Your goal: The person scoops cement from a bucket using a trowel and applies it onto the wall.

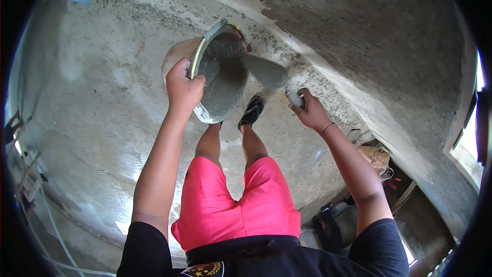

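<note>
left hand (pixel 183 88): fingers curled tight over the rim of the mortar bucket (pixel 218 74), tilted, wet grey mortar inside | right hand (pixel 309 110): fingers wrapped round the trowel (pixel 271 77) handle, right of the bucket | trowel blade: loaded with mortar, apparently touching the bucket's lip | sandalled foot (pixel 251 111): just below the bucket, on the concrete floor (pixel 102 97)

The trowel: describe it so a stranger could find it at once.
Start at the rough grey wall on the right and drop to its foot. There the right hand grips the trowel, a flat pointed blade loaded with wet mortar, beside the tilted round bucket.
</note>
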Available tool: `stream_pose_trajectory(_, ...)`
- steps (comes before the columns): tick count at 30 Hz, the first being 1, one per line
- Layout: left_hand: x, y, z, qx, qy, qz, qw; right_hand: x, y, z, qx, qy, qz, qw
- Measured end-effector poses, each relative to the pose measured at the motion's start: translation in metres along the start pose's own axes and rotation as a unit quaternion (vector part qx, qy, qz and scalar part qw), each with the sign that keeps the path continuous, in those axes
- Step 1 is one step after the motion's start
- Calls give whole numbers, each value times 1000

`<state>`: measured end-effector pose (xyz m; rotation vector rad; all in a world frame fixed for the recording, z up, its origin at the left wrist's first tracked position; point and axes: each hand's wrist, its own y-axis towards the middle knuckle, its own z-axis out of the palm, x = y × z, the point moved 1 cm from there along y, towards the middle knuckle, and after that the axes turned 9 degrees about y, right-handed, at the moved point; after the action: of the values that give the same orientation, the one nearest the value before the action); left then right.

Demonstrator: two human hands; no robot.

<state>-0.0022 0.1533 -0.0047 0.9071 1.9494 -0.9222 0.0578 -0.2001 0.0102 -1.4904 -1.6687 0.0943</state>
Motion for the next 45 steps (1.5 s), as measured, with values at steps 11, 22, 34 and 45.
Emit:
stream_pose_trajectory(11,-45,3,-13,-10,151,96,984,68,35,27,-83,-200,-170,961)
stream_pose_trajectory(22,-37,11,-22,23,66,73,995,79,20,60,46,-186,-133,972)
stream_pose_trajectory(34,-39,5,-24,31,-10,9,999,59,-7,95,34,11,-101,994)
stream_pose_trajectory(45,-24,9,-21,1,-6,27,1000,25,-25,91,-63,59,-84,993)
